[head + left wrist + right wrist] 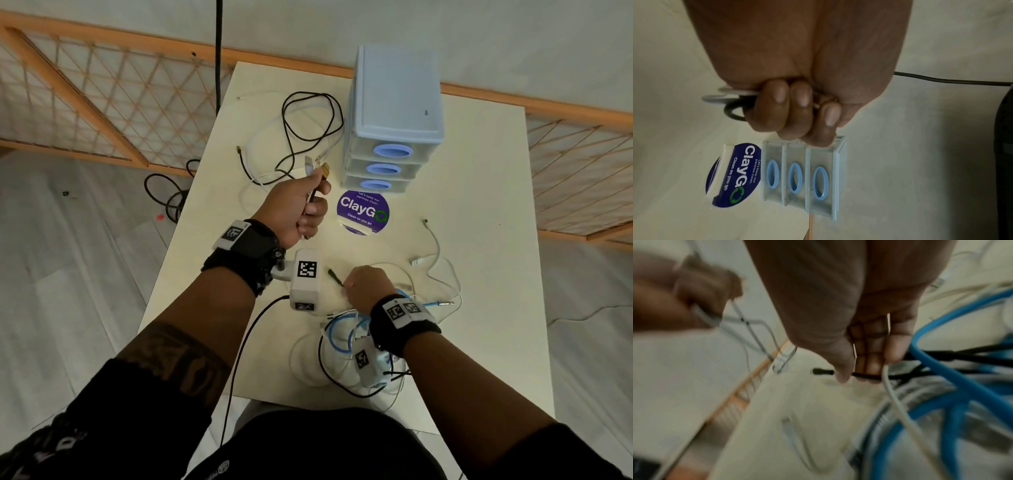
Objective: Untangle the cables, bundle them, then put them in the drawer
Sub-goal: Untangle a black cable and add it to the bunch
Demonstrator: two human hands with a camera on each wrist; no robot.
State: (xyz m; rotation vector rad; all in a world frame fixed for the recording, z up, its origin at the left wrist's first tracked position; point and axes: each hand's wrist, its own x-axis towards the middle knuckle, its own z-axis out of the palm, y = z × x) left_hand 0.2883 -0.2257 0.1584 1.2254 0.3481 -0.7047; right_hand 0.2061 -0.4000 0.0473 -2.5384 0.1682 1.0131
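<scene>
My left hand is raised over the table's middle and grips a small bunch of cable ends, white and black, with plugs sticking up out of the fist; its curled fingers wrap those cables. My right hand is near the front, where thumb and fingers pinch a thin black cable just behind its plug. A tangle of blue, white and black cables lies under my right wrist. The pale blue three-drawer unit stands at the back right, all drawers closed.
Loose black and white cables loop on the table left of the drawers. A purple round ClayGo sticker lies in front of them. A white USB cable trails at the right. Another black cable lies on the floor.
</scene>
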